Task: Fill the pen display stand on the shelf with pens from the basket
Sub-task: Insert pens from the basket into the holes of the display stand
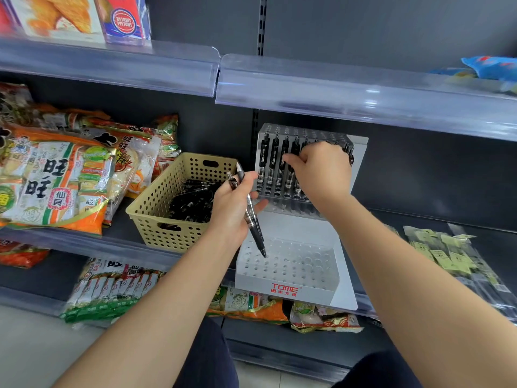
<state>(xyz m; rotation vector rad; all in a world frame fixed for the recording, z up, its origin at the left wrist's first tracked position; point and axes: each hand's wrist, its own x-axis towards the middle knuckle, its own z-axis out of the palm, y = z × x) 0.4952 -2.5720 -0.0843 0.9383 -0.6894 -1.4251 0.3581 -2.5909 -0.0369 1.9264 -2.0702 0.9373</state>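
A white pen display stand [291, 289] with rows of holes sits on the middle shelf. Several black pens [272, 163] stand in its upper back row. My right hand [321, 169] reaches to that row, fingers curled around a pen that is mostly hidden behind it. My left hand [232, 205] grips two black pens [251, 217], tips pointing down over the stand's lower tier. A beige perforated basket [156, 208] left of the stand holds several more black pens [193, 200].
Orange and white snack bags [56, 177] lie left of the basket. More snack packs [112, 289] fill the shelf below. Clear packets [453, 253] lie right of the stand. The upper shelf edge [335, 91] overhangs the stand.
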